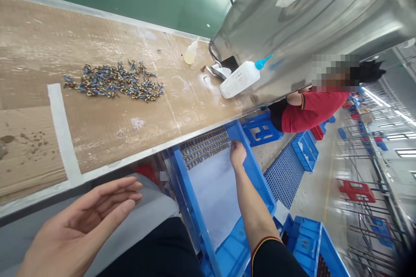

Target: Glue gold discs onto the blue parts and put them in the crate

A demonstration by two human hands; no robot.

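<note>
My left hand (82, 227) hovers flat and open over my lap, palm up, holding nothing. My right hand (237, 153) reaches down into a blue crate (260, 181) below the table edge. Its fingers are curled at the end of rows of small blue-and-brass parts (204, 147) laid on a white sheet (216, 194). What the fingers pinch is hidden. A loose pile of the same small parts (113, 81) lies on the wooden table (97, 130).
A white squeeze bottle with a blue nozzle (242, 78) and a small clear bottle (190, 53) lie near a metal housing (308, 17). Another person in a red shirt (312, 110) sits beyond. More blue crates (305, 149) and red stools (355, 190) stand on the floor.
</note>
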